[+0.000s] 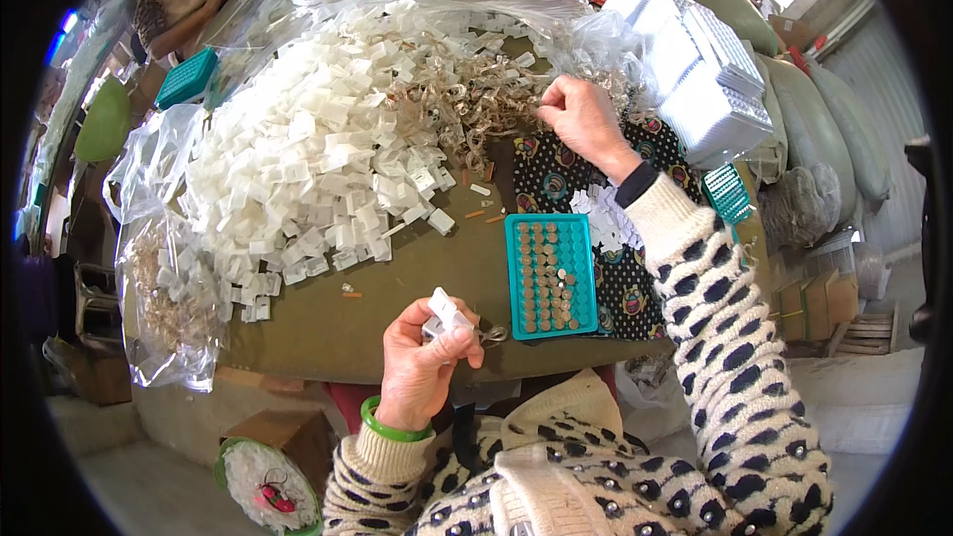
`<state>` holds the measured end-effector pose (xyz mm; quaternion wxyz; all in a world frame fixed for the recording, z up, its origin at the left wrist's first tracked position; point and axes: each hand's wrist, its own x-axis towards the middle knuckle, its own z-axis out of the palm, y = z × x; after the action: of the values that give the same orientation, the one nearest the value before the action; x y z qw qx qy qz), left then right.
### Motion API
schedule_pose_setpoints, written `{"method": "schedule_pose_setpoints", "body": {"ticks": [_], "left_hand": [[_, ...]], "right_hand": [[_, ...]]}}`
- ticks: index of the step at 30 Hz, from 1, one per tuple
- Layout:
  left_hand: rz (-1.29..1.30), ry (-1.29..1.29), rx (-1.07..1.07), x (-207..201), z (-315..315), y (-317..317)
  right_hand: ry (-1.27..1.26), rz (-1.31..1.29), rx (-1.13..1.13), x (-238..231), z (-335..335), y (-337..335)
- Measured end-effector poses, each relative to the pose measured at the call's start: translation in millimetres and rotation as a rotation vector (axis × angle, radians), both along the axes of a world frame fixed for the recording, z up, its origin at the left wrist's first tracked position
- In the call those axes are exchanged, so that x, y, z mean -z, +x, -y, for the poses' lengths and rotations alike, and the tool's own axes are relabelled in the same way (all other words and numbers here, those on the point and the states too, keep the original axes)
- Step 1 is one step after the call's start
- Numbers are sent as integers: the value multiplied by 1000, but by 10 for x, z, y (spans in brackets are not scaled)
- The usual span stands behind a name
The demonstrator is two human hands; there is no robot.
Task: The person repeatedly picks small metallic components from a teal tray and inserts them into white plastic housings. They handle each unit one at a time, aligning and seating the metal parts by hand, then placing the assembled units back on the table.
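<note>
Near the table's front edge, my left hand (415,362) is closed round a small white plastic case (444,310), with a thin dark strand showing beside its fingers. My right hand (588,121) reaches to the edge of a heap of brownish, wiry small parts (467,104). Its fingers are pinched together, and whatever may be between them is hidden. Between my hands and nearer to me lies a teal tray (586,238) with rows of small round tan pieces in its wells. A large mound of white plastic cases (308,129) fills the table's left and middle.
Stacked white trays (710,99) stand at the back right. Small white slips (604,213) lie on a patterned dark cloth (635,283). A clear bag of parts (169,288) hangs at the left edge. Another person (174,0) sits at the far left.
</note>
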<state>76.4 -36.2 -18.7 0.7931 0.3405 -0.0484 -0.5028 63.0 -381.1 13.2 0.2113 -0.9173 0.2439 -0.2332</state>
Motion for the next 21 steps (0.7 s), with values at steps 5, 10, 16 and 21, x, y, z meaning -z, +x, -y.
{"method": "schedule_pose_setpoints", "body": {"ticks": [5,10,16,21], "left_hand": [[-29,35,-3,-9,14,-23],[103,27,-22,-18,47,-45],[98,12,-34,-2,56,-43],[142,35,-54,2,55,-80]], "right_hand": [[1119,316,-136,-355,37,-103],[901,221,-105,-459,-65,-129],[733,207,-77,-384,-157,-154],[767,258,-72,-378,-304,-227]]}}
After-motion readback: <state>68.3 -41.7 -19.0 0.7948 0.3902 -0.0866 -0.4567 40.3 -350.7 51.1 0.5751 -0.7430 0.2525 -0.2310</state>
